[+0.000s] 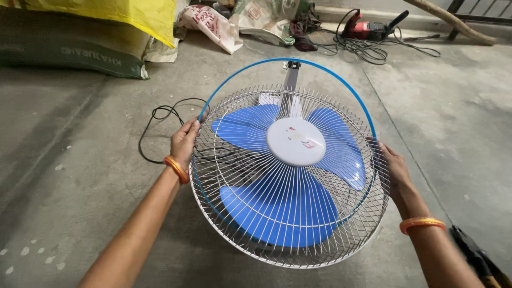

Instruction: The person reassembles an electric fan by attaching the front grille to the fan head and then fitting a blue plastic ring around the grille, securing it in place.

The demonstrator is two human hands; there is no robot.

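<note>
My left hand (184, 143) and right hand (392, 168) each pinch the wire guard's (256, 234) opposite rim, the blue fan (290, 176) lying flat mid-frame between them, equally near.

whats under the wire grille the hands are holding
Through the wire grille, held by the left hand and right hand, three blue fan blades show. Its white centre cap covers the hub; the motor is hidden.

Place: we read a workshop or store room | floor: bare grey concrete floor (80, 176) | far left: stacked sacks (69, 50) under a yellow sheet (133, 13) | far right: red power tool (365, 28) with coiled black cable (368, 50)
</note>
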